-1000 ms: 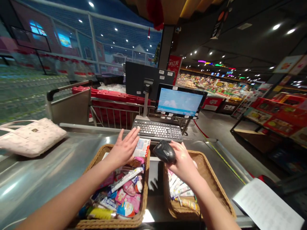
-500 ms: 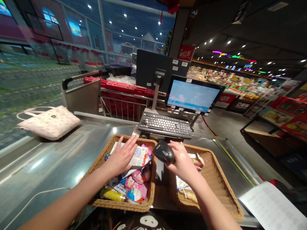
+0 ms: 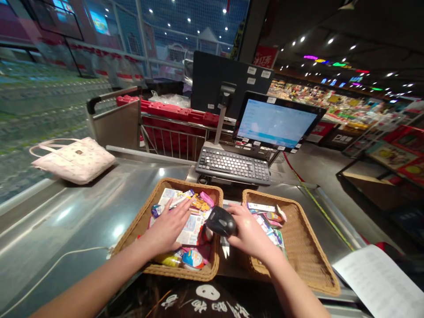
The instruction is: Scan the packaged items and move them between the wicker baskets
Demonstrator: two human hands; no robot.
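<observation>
While our right hand (image 3: 248, 232) curls around a black scanner (image 3: 221, 222), our left hand (image 3: 170, 223) reaches over the left basket (image 3: 185, 275) in the head view. The scanner sits between our right thumb and fingers, and its fat, round part sticks out past them, above the right rim of that basket. Our right fingers are wrapped around it, with their tips tucked out of sight. Our left fingers are a bit spread, palm down, to the left of the scanner. Just under and beside them is a white box (image 3: 192, 229) with a red edge, but we cannot tell if they press on it. Bright little packs (image 3: 193, 259) lie around it, and our left hand covers some of them. We cannot see the scanner's handle or its front, and the small words on the packs are too blurry to read. Our arms are cut off at the bottom, and so is the paper sheet (image 3: 374, 278) on the right. The scanner's round end points left, toward our left hand. Its long way goes side to side, with the left end a little farther from us. The box's red edge faces the scanner.
</observation>
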